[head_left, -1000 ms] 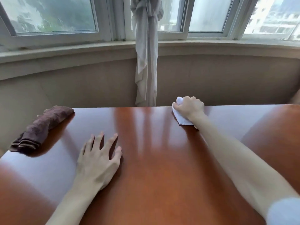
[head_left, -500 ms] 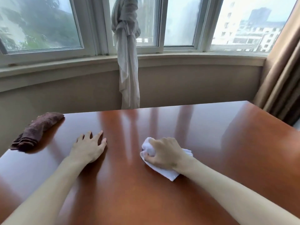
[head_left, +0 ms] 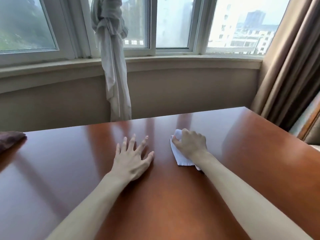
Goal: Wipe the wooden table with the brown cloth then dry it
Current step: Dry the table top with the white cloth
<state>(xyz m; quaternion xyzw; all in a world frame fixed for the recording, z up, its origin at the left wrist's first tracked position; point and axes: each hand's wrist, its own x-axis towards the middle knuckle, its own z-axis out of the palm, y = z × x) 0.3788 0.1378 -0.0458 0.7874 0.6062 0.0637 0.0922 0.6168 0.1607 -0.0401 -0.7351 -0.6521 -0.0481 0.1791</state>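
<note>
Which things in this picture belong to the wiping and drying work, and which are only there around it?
Belonging to the job:
- glossy reddish-brown wooden table
- dark brown cloth, left edge
- crumpled white tissue, gripped by right hand
- left hand, flat on the table

Just there:
- knotted white sheer curtain
- tan drape
- windows

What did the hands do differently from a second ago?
The right hand, gripping the white cloth, slid it from the table's far edge toward the person, then partway back. The left hand stayed flat, fingers spread. The brown cloth stayed lying at the left edge.
</note>
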